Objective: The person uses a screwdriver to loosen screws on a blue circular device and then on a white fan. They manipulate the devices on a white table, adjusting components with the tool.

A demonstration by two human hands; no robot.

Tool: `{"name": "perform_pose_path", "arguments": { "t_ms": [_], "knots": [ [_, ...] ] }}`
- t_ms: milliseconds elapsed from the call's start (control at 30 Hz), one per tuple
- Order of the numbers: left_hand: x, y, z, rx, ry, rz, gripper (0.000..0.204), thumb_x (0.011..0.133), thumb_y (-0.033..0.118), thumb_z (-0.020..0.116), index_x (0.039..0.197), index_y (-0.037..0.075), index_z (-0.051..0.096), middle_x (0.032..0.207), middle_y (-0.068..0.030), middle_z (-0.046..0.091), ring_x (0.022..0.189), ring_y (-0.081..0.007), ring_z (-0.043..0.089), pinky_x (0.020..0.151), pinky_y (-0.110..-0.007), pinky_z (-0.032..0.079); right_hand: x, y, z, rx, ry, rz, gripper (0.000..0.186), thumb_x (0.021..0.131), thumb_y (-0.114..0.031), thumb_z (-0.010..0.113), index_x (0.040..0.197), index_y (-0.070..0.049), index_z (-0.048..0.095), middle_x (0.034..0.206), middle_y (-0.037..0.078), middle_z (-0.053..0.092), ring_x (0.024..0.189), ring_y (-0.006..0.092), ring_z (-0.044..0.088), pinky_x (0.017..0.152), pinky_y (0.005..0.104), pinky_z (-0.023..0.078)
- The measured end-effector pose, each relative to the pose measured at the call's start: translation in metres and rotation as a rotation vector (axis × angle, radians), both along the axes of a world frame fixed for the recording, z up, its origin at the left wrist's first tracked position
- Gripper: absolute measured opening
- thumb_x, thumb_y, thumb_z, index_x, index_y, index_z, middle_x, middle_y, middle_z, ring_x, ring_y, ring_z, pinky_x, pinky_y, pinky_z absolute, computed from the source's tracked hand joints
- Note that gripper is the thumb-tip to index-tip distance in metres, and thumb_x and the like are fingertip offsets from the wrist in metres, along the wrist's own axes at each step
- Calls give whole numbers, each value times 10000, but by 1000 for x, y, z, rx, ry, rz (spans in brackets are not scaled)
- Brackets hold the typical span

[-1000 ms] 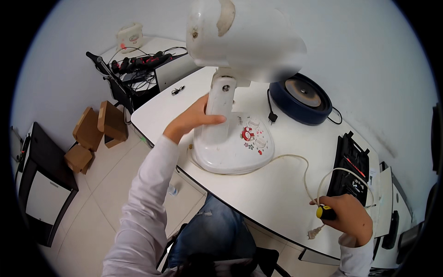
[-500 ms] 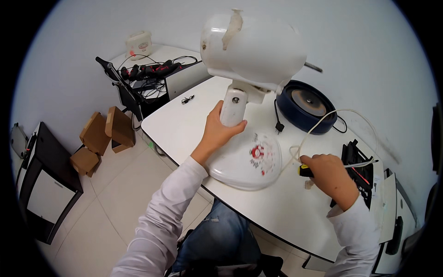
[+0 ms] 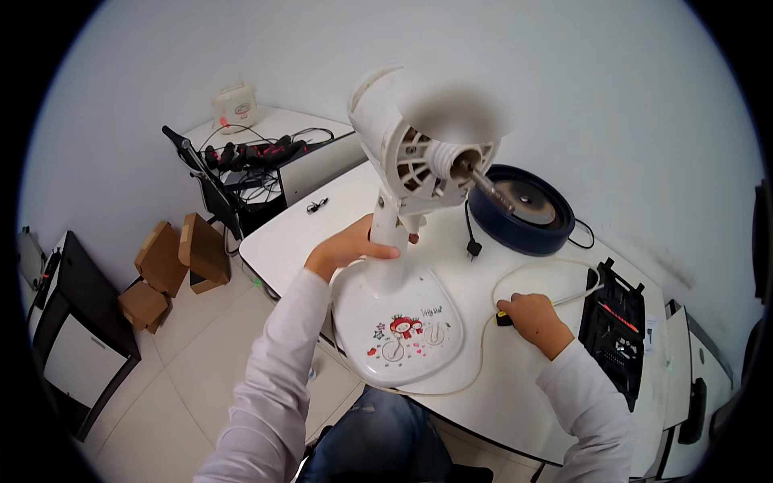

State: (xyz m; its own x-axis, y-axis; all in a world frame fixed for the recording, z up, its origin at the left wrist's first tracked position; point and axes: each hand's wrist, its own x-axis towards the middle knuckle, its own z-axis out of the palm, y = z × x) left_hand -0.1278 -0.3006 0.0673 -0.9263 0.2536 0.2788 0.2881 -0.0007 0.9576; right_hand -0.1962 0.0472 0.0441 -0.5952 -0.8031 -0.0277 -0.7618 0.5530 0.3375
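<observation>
A white table fan stands on the desk without blades or a guard; its motor head (image 3: 382,121) faces right and toward me, with the bare metal shaft (image 3: 493,191) sticking out. My left hand (image 3: 348,246) is wrapped round the fan's neck (image 3: 389,235). Below it, the rounded base (image 3: 419,358) carries red cartoon prints. To the right of the base, my right hand (image 3: 535,320) is closed round a screwdriver (image 3: 505,318) with a black and yellow handle. The fan's white cord (image 3: 481,354) runs beside the base and loops past that hand.
Behind the fan lies a dark blue round appliance (image 3: 523,233) with a black plug (image 3: 473,248). An open black tool case (image 3: 592,354) sits at the right. At the far left are a side desk with tangled cables (image 3: 262,185), a rice cooker (image 3: 235,109) and cardboard boxes (image 3: 161,259) on the floor.
The fan has turned in my left hand, so its shaft and the base's prints now face more toward me. My right hand, with the screwdriver, has shifted a little left.
</observation>
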Motion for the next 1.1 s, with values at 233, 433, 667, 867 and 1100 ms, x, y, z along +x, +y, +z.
{"name": "perform_pose_path", "arguments": {
  "t_ms": [233,433,667,867,1100],
  "knots": [
    [30,66,-15,-1,265,763,687,670,179,747,1210,7,360,1122,-136,509,1040,-211,503,875,-323,413,-5,4,-8,-76,9,11,288,709,-25,593,972,-122,526,825,88,545,693,252,611,572,349,478],
    [1,73,-11,-56,260,835,595,652,183,733,1135,11,430,1001,-121,563,925,-191,541,827,-314,424,-2,7,14,-202,-63,-113,345,682,-168,715,977,-107,547,881,105,541,747,294,592,664,369,479],
    [-31,69,-5,37,174,478,606,640,164,721,1171,42,454,1015,-81,559,903,-158,524,824,-295,416,37,-9,92,-592,-104,-158,353,653,-158,750,930,-72,549,865,109,547,766,304,578,661,370,455],
    [-57,89,-17,89,239,586,518,642,172,713,1090,37,491,941,-76,589,838,-158,544,784,-288,433,109,-13,163,-1047,301,-59,349,547,-156,778,805,-45,570,850,70,526,701,247,510,601,338,405],
    [-65,112,-12,37,287,805,445,640,189,703,994,26,490,872,-128,612,781,-206,592,731,-307,462,138,39,159,-1529,541,121,526,846,-547,413,848,-25,475,746,70,441,630,138,405,552,240,316]
  ]
}}
